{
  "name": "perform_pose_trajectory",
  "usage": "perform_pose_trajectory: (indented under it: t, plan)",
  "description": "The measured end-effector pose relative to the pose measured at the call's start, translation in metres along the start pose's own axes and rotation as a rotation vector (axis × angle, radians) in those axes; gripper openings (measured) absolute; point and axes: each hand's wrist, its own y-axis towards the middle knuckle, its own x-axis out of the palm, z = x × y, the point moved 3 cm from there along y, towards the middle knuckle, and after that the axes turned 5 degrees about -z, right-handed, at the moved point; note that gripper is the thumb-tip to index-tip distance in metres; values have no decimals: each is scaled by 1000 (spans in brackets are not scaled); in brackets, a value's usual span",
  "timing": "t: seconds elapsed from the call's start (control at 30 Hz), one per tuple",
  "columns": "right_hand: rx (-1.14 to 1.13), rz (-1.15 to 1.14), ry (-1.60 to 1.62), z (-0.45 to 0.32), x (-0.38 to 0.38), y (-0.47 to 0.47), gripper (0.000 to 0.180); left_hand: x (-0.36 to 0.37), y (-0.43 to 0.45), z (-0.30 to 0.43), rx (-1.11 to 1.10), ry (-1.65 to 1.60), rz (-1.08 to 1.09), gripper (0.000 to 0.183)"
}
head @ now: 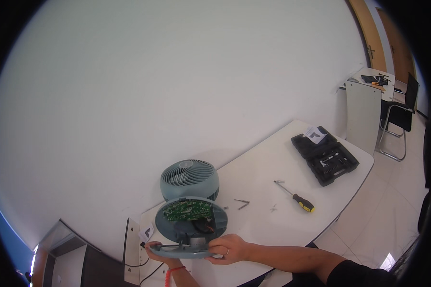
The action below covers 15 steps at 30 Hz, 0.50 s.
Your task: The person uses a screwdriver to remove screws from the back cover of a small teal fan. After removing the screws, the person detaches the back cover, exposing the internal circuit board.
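Both hands grip the rim of a round grey-blue base plate (186, 254), tilted towards me at the near side of the table. My left hand (161, 254) holds its left edge, and a red band circles that wrist. On the right edge, my right hand (230, 250) has its thumb above and fingers below; it wears a ring. Just behind the plate is the opened round housing (161, 222), showing a green circuit board (188, 210) and dark and orange wires (206, 226). The grey-blue fan head (190, 179) with its spiral grille stands behind, against the wall.
On the white table (258, 165) lie a yellow-and-black screwdriver (301, 201), small metal bits (242, 205), several screws (273, 208) and an open black tool case (325, 158) with a paper leaflet (314, 135). Another leaflet (146, 232) and a black cable (152, 273) are at left.
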Motion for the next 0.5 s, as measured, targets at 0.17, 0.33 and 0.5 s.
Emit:
perform_pose_trajectory:
  t: [0.17, 0.33, 0.5]
  plan:
    - [12, -40, 35, 1, -3, -3, 27, -5, 7, -12, -270, -443, -91, 30]
    - [-26, -56, 71, 2, -2, -2, 27, -26, 28, -40, -335, -619, -311, 25]
    - [-34, -144, 147, 7, -9, 0, 22, -24, 33, -48, -416, -784, -568, 25]
